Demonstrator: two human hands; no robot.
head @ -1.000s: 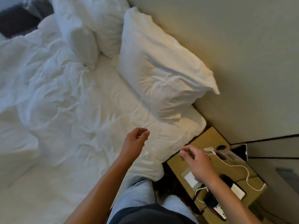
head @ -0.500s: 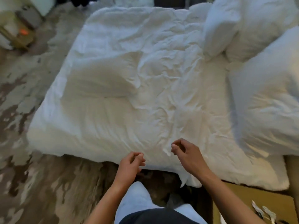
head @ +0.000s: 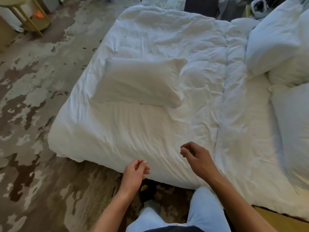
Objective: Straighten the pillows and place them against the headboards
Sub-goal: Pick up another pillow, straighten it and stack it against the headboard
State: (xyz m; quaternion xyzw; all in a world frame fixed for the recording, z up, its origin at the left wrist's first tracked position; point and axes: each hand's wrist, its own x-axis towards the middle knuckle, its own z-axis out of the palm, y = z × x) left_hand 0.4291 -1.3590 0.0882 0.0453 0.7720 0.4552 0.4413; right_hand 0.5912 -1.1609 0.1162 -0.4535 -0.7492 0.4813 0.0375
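Observation:
A white pillow [head: 138, 82] lies flat on the rumpled white duvet [head: 150, 131], toward the foot of the bed. More white pillows are at the right edge: one [head: 277, 39] propped at the top right, another [head: 294, 124] lying lower right. My left hand [head: 135, 173] hovers at the bed's near edge, fingers loosely curled, holding nothing. My right hand [head: 195, 156] hangs over the duvet, fingers curled and apart, also holding nothing. The headboard is out of view.
Patterned brown and grey carpet [head: 33, 131] lies left of the bed. A gold-framed round side table [head: 33, 15] stands at the top left. A tan nightstand corner [head: 275, 218] shows bottom right. My legs in light trousers [head: 205, 211] are against the bed's edge.
The view swung left from the nightstand and propped pillows to the foot of the bed. The flat pillow is now in view. Both hands drifted over the near duvet edge.

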